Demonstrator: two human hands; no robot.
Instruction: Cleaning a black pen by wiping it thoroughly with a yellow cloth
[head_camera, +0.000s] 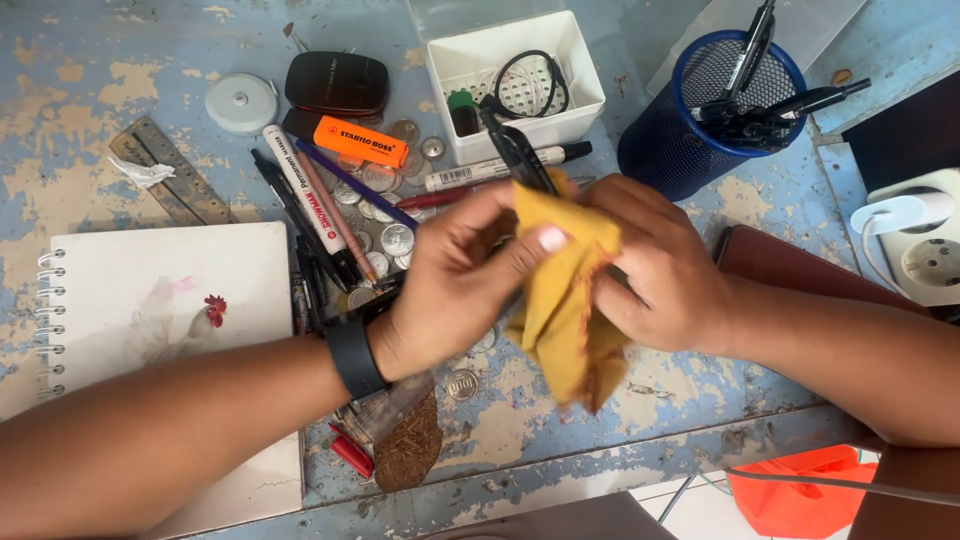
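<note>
We record both hands meeting at the centre of the frame over a worn blue-painted table (90, 60). The left hand (455, 285), with a dark band on its wrist, is closed on a mustard-yellow cloth (560, 300), thumb pressed on the fabric's upper fold. The right hand (655, 270) is closed on the same cloth from the right side, fingers wrapped into it. A black slender pen-like object (520, 150) projects up out of the cloth, between the two hands; we cannot tell which hand holds it. The cloth's lower end hangs loose above the table.

At left centre we note a white spiral-bound notebook (150, 300). Above the left hand lie an orange highlighter (360, 142), a white marker (300, 185), scattered silver coins (395, 240) and a metal ruler (170, 180). At top centre stands a white plastic box (470, 60), and at upper right a blue mesh pen cup (665, 150). A white power socket (925, 250) sits at the right edge.
</note>
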